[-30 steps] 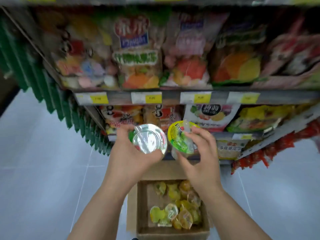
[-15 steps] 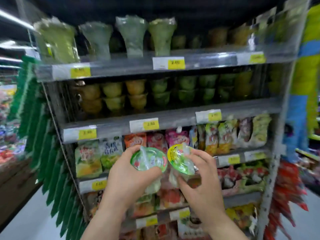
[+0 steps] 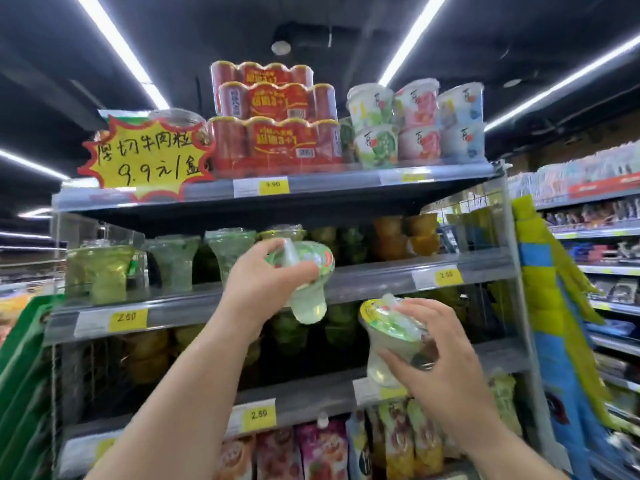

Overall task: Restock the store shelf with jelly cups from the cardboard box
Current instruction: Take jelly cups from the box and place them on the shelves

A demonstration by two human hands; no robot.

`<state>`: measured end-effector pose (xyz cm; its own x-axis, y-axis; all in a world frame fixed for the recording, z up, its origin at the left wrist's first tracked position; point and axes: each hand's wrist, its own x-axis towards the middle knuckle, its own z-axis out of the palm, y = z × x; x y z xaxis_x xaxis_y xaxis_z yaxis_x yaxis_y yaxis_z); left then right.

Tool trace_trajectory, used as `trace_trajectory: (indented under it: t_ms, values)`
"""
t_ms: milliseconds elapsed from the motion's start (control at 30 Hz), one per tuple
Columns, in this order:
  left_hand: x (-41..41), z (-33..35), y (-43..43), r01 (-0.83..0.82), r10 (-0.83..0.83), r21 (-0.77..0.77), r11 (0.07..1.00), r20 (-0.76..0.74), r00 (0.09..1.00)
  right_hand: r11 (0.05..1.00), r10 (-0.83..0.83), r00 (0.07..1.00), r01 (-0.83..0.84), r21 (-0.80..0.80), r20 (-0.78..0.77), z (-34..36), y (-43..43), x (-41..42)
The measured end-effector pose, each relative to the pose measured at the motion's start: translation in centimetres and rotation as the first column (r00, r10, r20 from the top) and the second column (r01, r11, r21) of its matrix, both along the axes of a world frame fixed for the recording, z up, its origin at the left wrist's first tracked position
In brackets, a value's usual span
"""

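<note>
Mid-frame shelf (image 3: 381,280) holds rows of shelved cups (image 3: 173,258), green and orange. Left hand (image 3: 263,285) grips green-lid cup (image 3: 310,303) at centre, right hand (image 3: 443,362) grips yellow-lid cup (image 3: 381,341) lower right. Both clear, flared, with pale jelly.

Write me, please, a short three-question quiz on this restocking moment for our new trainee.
1. True or false: the left hand holds the green-lidded cup, and the right hand holds the yellow-rimmed cup.
2. Which cup is held higher? A. the green-lidded cup; B. the yellow-rimmed cup; C. both are level.
3. Fill in: the yellow price tag under the red packs reads ___.
Key: 1 true; 2 A; 3 9.90.
</note>
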<state>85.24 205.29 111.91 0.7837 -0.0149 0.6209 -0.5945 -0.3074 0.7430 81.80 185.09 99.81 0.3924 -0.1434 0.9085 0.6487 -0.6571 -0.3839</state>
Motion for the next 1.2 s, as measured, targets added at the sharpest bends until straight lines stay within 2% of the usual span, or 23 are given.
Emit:
trace_trajectory:
  t_ms: [100, 200, 400, 600, 833, 1000, 1100, 1200]
  values:
    - [1.4, 3.1, -3.2, -0.035, 0.037, -0.026, 0.999, 0.097, 0.995, 0.999, 0.033, 0.999, -0.033, -0.018, 0.013, 1.5, -3.3, 0.9]
    - [3.3, 4.9, -6.4, -0.087, 0.083, 0.020, 0.996, 0.134, 0.988, 0.998, 0.046, 0.999, -0.045, -0.036, 0.024, 2.3, -6.2, 1.7]
    - [7.2, 4.8, -10.9, -0.215, 0.214, 0.097, 0.972, 0.021, 0.977, 0.996, 0.067, 0.997, -0.065, -0.069, 0.036, 3.2, -10.2, 2.5]
    - [9.1, 5.1, -11.8, -0.308, 0.316, 0.127, 0.943, -0.053, 0.947, 0.993, 0.089, 0.994, -0.083, -0.082, 0.066, 4.1, -12.6, 3.3]
    - [10.3, 6.0, -12.7, -0.387, 0.391, 0.244, 0.889, 0.031, 0.920, 0.991, 0.093, 0.993, -0.085, -0.103, 0.076, 5.8, -13.0, 5.0]
    - [10.7, 6.1, -12.7, -0.388, 0.405, 0.404, 0.829, 0.048, 0.913, 0.989, 0.101, 0.994, -0.095, -0.109, 0.043, 9.1, -12.5, 6.6]
    - [10.8, 6.3, -12.1, -0.397, 0.410, 0.527, 0.751, 0.098, 0.907, 0.993, 0.063, 0.997, -0.059, -0.104, 0.033, 11.7, -11.6, 8.5]
    - [10.8, 6.4, -11.5, -0.415, 0.416, 0.569, 0.710, 0.137, 0.899, 0.993, 0.017, 1.000, -0.016, -0.120, 0.000, 14.0, -10.2, 10.9]
